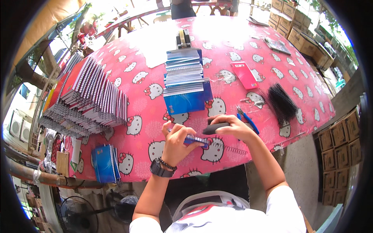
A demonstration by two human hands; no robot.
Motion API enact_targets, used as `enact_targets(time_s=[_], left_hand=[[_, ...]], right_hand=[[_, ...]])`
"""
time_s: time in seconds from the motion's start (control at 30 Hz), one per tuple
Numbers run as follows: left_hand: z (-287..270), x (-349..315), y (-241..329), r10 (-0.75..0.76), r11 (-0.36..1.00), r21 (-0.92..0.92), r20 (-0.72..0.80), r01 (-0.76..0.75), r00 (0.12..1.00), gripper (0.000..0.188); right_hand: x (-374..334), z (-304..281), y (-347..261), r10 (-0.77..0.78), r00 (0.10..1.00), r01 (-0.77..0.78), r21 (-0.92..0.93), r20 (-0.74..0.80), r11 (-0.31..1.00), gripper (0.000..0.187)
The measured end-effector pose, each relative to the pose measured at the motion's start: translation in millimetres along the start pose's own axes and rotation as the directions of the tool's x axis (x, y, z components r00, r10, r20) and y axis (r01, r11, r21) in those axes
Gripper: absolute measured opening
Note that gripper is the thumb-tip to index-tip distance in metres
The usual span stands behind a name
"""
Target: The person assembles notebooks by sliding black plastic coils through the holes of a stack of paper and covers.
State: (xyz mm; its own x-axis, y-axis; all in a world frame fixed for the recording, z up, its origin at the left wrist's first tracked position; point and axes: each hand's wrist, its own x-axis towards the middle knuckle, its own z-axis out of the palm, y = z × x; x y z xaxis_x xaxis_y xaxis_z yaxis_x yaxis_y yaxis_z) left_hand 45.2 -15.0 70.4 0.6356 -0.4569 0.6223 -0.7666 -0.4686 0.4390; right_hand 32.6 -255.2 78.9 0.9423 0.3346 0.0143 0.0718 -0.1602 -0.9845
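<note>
My left hand (178,140) pinches a small blue notebook (195,140) at the near edge of the pink cartoon-cat table (147,112). My right hand (229,127) is closed around a dark tool (216,128), with a wire spiral (229,148) trailing just beside the notebook.

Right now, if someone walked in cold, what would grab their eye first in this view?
Probably the pink cartoon-cat tablecloth, which covers the whole table. On its left edge leans a long slanted stack of spiral notebooks, and a row of blue-covered notebooks runs down the middle. Nearest the camera, the left hand holds a blue notebook while the right hand grips a dark tool, with a loose wire spiral lying beside them.
</note>
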Motion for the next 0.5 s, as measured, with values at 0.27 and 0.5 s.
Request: enact_targets(time_s=[0.27, 0.5], left_hand=[[2.8, -10.8, -2.7, -0.064, 0.998, 0.004, -0.008, 0.064, 0.998, 0.078], [5.2, -17.4, -33.2, -0.437, 0.718, -0.625, -0.064, 0.305, 0.897, 0.088]], right_hand=[[7.2, 9.9, -5.0, -0.125, 0.99, 0.084, 0.449, 0.062, 0.89, 0.048], [14.7, 11.4, -4.9, 0.058, 0.993, -0.07, 0.115, 0.106, 0.991, 0.039]])
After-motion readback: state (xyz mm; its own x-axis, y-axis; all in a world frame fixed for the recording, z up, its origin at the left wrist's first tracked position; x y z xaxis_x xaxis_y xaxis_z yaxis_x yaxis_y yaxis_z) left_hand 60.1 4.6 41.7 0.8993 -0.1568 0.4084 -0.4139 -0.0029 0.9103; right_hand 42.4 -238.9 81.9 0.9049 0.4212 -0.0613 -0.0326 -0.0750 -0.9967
